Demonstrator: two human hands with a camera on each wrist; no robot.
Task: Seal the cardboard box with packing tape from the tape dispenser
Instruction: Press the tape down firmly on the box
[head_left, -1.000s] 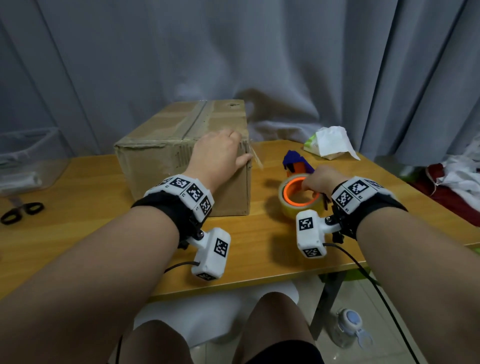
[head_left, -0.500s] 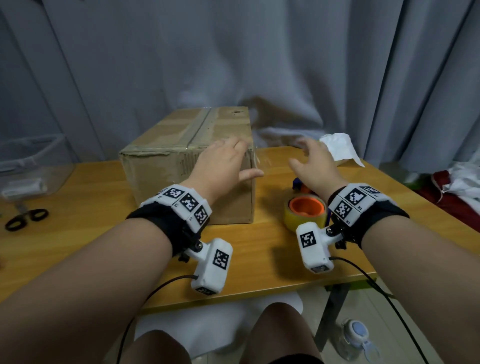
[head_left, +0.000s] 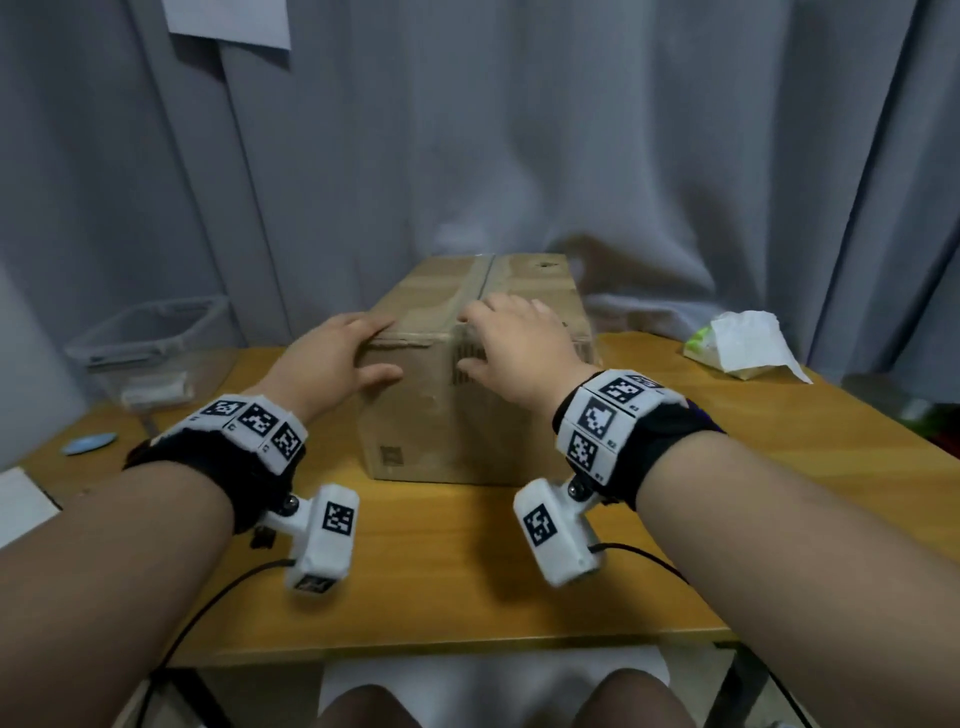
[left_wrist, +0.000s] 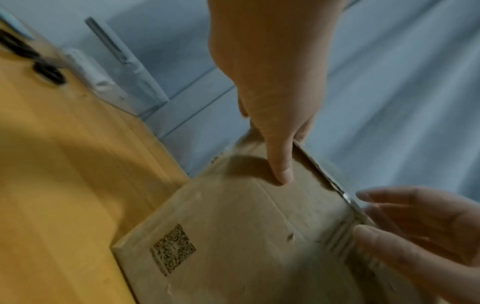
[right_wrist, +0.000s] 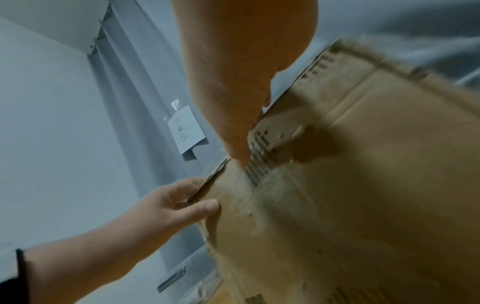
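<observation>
The cardboard box (head_left: 431, 415) stands in the middle of the wooden table (head_left: 467, 582), a short end facing me and a taped seam running along its top. My left hand (head_left: 337, 353) grips the top left edge of that end, fingers on top and thumb on the front face. My right hand (head_left: 519, 343) grips the top edge further right, its thumb by the printed barcode. The left wrist view shows my left thumb (left_wrist: 280, 164) pressed on the box (left_wrist: 233, 236). The tape dispenser is hidden; only a purple bit (head_left: 701, 415) shows behind my right wrist.
A clear plastic bin (head_left: 150, 343) sits at the back left of the table. A crumpled white paper (head_left: 743, 343) lies at the back right. A small blue disc (head_left: 88, 443) lies near the left edge. Grey curtains hang close behind the box.
My right hand let go of the tape roll and moved onto the box. Both hands have turned the box so a short end faces me, nearer the table's middle.
</observation>
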